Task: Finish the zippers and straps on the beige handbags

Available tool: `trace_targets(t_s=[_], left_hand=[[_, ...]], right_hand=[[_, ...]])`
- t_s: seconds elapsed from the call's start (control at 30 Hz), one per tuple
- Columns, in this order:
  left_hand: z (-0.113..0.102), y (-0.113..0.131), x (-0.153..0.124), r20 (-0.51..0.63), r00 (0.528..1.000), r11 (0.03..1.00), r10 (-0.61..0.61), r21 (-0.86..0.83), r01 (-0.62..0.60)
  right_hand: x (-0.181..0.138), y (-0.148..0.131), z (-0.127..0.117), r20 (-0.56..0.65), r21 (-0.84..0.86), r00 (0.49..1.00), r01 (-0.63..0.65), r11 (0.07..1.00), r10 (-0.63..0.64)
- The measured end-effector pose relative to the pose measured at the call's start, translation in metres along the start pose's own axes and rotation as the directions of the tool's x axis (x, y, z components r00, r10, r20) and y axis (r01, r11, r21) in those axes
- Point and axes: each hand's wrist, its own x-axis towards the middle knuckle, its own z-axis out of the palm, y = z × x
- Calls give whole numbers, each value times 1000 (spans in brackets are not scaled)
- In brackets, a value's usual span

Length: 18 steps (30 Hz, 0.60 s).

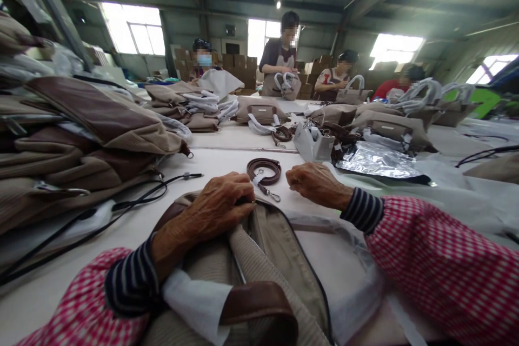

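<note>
A beige corded handbag (259, 251) lies in front of me with its zip top gaping and its lining showing. My left hand (221, 200) is closed on the far end of its opening, near the zip. One brown handle (259, 303), part wrapped in white paper, arches over the near side. My right hand (310, 181) hovers beyond the bag's right side, fingers curled together; whatever they hold, if anything, is hidden. Between my hands, just past the bag, a brown strap (265, 170) lies coiled with a metal snap hook at its end.
A heap of beige and brown bags (101, 119) rises at my left, with black cords (133, 200) beside it. More bags (389, 127), a white tape dispenser (312, 143) and a silver plastic sheet (379, 159) lie at the right. Several co-workers (279, 59) are across the table.
</note>
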Motion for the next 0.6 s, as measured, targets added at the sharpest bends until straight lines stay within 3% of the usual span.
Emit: trace_targets(t_s=[0.23,0.43,0.6], left_hand=[[0,0,1,7,1000,1000,-4,8,4],[0,1,0,-1,1000,999,-28,-22,28],[-3,5,1,17,998,997,-68,-38,68]], right_hand=[[14,3,8,-34,248,988,155,956,-152],[18,-10,12,-80,389,971,240,889,-227],[11,-24,14,-160,458,968,248,854,-196]])
